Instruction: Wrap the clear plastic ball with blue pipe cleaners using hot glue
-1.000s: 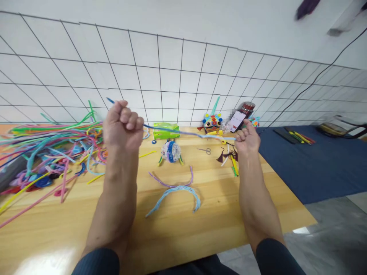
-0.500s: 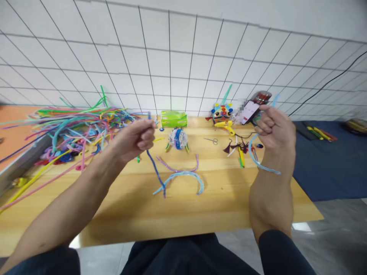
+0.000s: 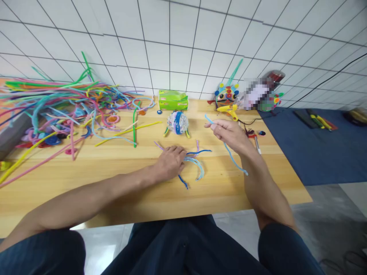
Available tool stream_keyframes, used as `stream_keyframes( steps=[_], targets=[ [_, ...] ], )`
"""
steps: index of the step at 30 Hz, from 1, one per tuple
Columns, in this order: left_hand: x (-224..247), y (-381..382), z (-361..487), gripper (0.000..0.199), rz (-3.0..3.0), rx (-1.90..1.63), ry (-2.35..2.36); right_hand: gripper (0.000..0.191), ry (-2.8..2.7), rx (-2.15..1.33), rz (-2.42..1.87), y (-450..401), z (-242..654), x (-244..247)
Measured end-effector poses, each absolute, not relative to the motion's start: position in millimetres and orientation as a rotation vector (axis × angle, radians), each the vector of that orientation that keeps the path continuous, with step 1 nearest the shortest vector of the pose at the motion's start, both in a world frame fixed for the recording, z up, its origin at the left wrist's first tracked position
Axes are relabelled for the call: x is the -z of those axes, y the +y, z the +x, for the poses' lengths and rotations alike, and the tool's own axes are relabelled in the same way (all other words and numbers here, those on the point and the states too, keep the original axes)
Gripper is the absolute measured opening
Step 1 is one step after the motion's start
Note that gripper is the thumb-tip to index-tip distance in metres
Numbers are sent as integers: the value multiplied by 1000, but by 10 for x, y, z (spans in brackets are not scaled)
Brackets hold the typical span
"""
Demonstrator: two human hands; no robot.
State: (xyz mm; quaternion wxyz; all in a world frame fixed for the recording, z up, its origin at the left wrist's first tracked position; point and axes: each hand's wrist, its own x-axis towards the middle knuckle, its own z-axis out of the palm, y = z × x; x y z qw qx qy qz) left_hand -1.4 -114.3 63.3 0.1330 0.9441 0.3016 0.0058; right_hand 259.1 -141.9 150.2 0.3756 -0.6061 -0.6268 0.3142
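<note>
My left hand (image 3: 171, 162) is low over the table, fingers bent down and together around a dark blue pipe cleaner (image 3: 183, 181), whose bent ends stick out on two sides. Beside and partly beneath that hand lie curved light blue pipe cleaners (image 3: 201, 170) and a purple pipe cleaner (image 3: 197, 145). Raised to the right, my right hand (image 3: 228, 133) pinches a light blue pipe cleaner (image 3: 233, 160), which hangs in a curve below the fingers. Behind the left hand stands a ball (image 3: 177, 122) wrapped with blue and lilac bands, on small yellow-green legs.
A large heap of coloured pipe cleaners (image 3: 71, 99) covers the left side. At the back are a green packet (image 3: 173, 101), a decorated face figure (image 3: 226, 95) and a yellow glue gun (image 3: 228, 110). A black cable (image 3: 315, 86) runs along the right wall.
My left hand has come down to the table and right with the dark blue pipe cleaner. My right hand has moved left and lower, still pinching the light blue one. The view has shifted.
</note>
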Motion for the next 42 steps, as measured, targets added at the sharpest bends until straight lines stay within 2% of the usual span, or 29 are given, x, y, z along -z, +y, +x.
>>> stream_keyframes(
  steps=[1,8,12,15,16,18,19,22,27,34,38,42],
  targets=[
    [-592,-1140,-25,36,2755,-3,847,41,-1632,-824,-1556,-1412,2586,-1461],
    [-574,-1025,-204,63,2713,-63,566,46,-1786,-960,-1469,-1342,2442,-1293],
    [-866,-913,-263,50,2334,-478,785,42,-1824,-1031,-1423,-1376,2347,-1343],
    [-1153,-800,-193,54,2055,-665,852,36,-1896,-1018,-1423,-1415,2246,-1405],
    [-1231,-762,-160,48,2067,-698,848,35,-1924,-1003,-1429,-1427,2212,-1424],
    [-1337,-692,-105,23,2161,-678,814,33,-1986,-945,-1441,-1449,2164,-1452],
    [-1366,-661,-90,18,2202,-658,805,32,-2011,-906,-1445,-1458,2159,-1458],
    [-1373,-576,-105,26,2219,-624,811,30,-2016,-855,-1476,-1482,2246,-1429],
    [-1286,-445,-253,32,2170,-615,859,39,-1746,-1117,-1600,-1531,2618,-1263],
    [-1242,-421,-484,28,2550,-401,577,45,-1537,-1203,-1674,-1668,2899,-1236],
    [-1222,-512,-598,36,2714,-339,723,47,-1472,-1184,-1692,-1784,2921,-1243],
    [-1139,-552,-726,40,2732,-460,922,48,-1455,-1192,-1717,-1891,2965,-1177]
  ],
)
